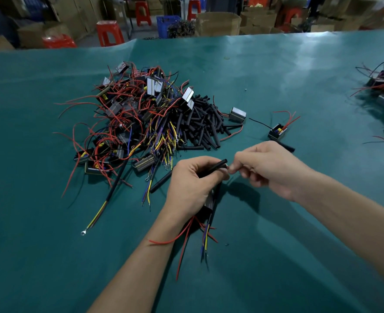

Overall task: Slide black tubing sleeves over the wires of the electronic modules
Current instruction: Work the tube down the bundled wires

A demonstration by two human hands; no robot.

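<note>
Looks like a small factory assembly workshop: big teal tabletop (276,71), a heap of wired modules (128,114) and cut black sleeves (200,123) just beyond the grip, with cardboard boxes (218,23) and red plastic stools (108,32) farther back.

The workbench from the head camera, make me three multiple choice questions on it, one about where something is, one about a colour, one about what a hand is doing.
1. Where does the heap of loose black sleeves lie?
A. right of the module pile
B. on a red stool
C. under the right forearm

2. What colour is the table cover?
A. white
B. teal green
C. orange

3. What is the left hand doing?
A. lying flat on the table
B. gripping a black sleeve
C. holding scissors

Answers: 1 A, the sleeves adjoin the module pile on its right edge. 2 B, the whole cover is teal. 3 B, its fingers curl round the held sleeve, whose open end faces the right hand.
</note>
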